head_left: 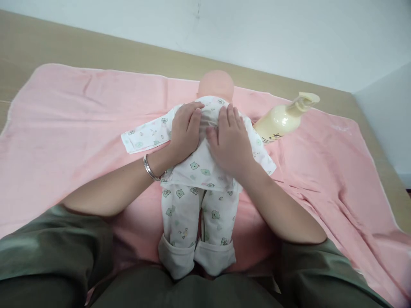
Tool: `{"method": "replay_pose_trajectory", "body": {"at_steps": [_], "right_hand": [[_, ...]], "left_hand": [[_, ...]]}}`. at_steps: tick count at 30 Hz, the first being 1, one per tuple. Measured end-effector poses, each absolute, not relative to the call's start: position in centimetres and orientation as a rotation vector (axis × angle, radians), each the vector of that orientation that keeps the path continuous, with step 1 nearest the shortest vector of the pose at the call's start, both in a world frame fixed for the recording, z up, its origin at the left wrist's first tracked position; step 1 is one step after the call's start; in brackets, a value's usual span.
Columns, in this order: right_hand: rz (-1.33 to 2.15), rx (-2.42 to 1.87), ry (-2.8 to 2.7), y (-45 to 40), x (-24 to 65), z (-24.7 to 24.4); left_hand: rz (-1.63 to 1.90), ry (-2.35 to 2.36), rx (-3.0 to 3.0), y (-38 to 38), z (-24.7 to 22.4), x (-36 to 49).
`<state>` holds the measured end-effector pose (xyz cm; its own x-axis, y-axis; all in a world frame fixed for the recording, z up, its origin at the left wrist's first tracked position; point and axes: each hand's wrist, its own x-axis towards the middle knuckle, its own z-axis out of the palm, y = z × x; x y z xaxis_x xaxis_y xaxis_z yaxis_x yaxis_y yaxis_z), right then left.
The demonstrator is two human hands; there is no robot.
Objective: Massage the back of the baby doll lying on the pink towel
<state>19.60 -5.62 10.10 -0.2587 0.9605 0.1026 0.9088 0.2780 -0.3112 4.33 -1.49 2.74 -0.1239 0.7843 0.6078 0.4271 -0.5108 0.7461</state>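
Note:
A baby doll (215, 85) in a white printed top (205, 171) and matching trousers (181, 214) lies on a pink cloth, its bare head away from me. No face shows on it. My left hand (186, 130) rests flat on the left side of the top, fingers pointing up toward the head. On the right side lies my right hand (231, 141), palm down, fingers extended and thumb apart. Wrinkled fabric shows between the two hands. Both sleeves spread outward, and the trouser ends are folded up.
A pale yellow pump bottle (278, 122) leans or lies tilted right of the doll. The pink cloth (80, 111) covers much of the wooden table (41, 42). White walls (257, 34) stand behind and at the right.

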Motion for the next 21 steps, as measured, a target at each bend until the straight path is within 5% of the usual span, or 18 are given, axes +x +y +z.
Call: {"method": "replay_pose_trajectory", "body": {"at_steps": [7, 12, 21], "right_hand": [[0.249, -1.352, -2.566, -8.1, 18.7, 10.2], [0.470, -1.555, -2.407, -2.6, 21.0, 10.5], [0.117, -1.560, -2.409, -8.6, 18.0, 9.6]], "left_hand": [[1.677, 1.360, 1.764, -1.8, 2.7, 4.1], [1.671, 1.408, 1.850, -1.7, 3.0, 4.2], [1.637, 1.425, 1.766, -1.8, 2.7, 4.2]]}}
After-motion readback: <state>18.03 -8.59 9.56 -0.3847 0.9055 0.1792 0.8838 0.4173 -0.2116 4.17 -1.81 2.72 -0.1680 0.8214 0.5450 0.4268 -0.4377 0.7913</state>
